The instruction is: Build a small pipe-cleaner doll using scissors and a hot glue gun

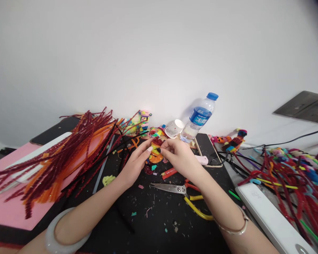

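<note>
White wall (pixel 153 63) rises behind your black tabletop (pixel 159 229), which is strewn with scraps. Near its middle, your hands come together on a small red, yellow and orange fuzzy craft piece (pixel 151 160). Your left hand (pixel 137 158) grips one side and your right hand (pixel 178 155) pinches the other, probably because so small a thing needs steadying from both sides. Scissors (pixel 172 188) lie just in front, handles toward your right forearm, seemingly for easy reach. Red and orange pipe cleaners (pixel 76 151) lie heaped at left, perhaps to keep the middle free for handwork. Your fingers cover much of the piece, so its full shape is unclear. At lower right, a white case (pixel 272 215) is cut off by the frame, and the colourful pile (pixel 296 180) beyond it is too tangled to sort out.
</note>
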{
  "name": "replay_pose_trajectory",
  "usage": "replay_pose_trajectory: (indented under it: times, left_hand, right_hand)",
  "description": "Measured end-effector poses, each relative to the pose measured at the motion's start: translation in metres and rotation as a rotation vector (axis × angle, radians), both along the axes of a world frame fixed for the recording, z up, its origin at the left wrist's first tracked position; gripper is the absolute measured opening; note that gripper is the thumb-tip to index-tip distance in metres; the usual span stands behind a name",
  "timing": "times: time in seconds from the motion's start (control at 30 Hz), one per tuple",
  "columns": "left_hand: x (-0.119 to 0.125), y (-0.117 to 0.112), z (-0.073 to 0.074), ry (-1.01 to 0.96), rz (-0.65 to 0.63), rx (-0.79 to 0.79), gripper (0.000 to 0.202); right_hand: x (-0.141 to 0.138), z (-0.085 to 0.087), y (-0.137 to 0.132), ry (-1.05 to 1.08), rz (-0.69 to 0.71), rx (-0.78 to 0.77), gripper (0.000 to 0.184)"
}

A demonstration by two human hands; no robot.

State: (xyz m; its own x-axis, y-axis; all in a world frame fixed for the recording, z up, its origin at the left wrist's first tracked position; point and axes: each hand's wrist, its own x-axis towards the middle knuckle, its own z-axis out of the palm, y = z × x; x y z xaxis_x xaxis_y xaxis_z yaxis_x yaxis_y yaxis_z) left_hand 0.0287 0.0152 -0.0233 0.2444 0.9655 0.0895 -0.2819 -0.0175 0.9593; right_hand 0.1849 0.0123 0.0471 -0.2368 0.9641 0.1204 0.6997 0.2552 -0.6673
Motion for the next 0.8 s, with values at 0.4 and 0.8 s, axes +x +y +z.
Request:
replay_pose_trajectory:
  times: [0.4,0.8]
  left_hand:
    - [-0.0026,0.0061,0.0057,-0.04,-0.006,-0.038,0.043]
    - [-0.0047,0.007,0.0044,0.035,0.005,0.0,0.044]
  right_hand:
    - [0.0068,-0.0072,0.009,0.109,0.054,-0.168,0.011]
    - [0.004,0.0013,0.0056,0.184,0.075,-0.239,0.01]
